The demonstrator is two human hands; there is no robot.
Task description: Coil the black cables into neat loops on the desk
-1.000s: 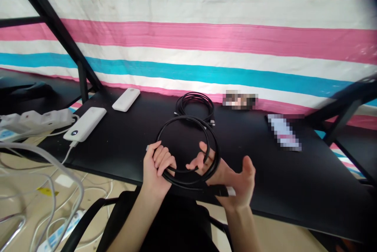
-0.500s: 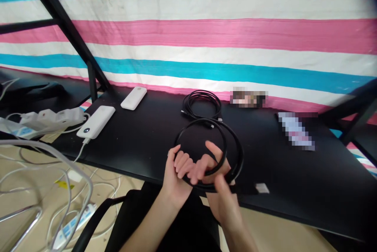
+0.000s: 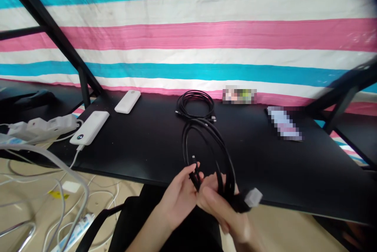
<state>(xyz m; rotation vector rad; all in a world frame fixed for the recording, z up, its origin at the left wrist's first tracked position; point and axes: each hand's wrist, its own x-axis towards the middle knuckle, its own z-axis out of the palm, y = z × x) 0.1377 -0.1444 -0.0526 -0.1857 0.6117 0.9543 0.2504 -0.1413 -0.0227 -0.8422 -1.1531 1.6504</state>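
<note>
A thick black cable [image 3: 230, 161] is looped into a coil above the front edge of the table. Its large connector, with a pale cap [image 3: 253, 197], sticks out to the right of my right hand [image 3: 219, 205], whose fingers are wrapped round the coil. My left hand [image 3: 181, 195] pinches a thin black piece of cable with a small metal-tipped plug [image 3: 193, 157] pointing up. Both hands touch or nearly touch each other. Behind the coil, a second, thinner black cable [image 3: 195, 105] lies coiled on the table with its plugs showing.
Two white power banks [image 3: 127, 101] lie on the left of the black table [image 3: 141, 138]; the nearer one has a white cable plugged in. A phone-like object [image 3: 284, 123] lies right, a blurred item [image 3: 239, 95] at the back. White cords and a power strip [image 3: 73, 232] cover the floor left.
My right hand has closed round the coil and turned it, so the loops stand more upright and the capped connector points outward. My left hand now pinches the small plug end.
</note>
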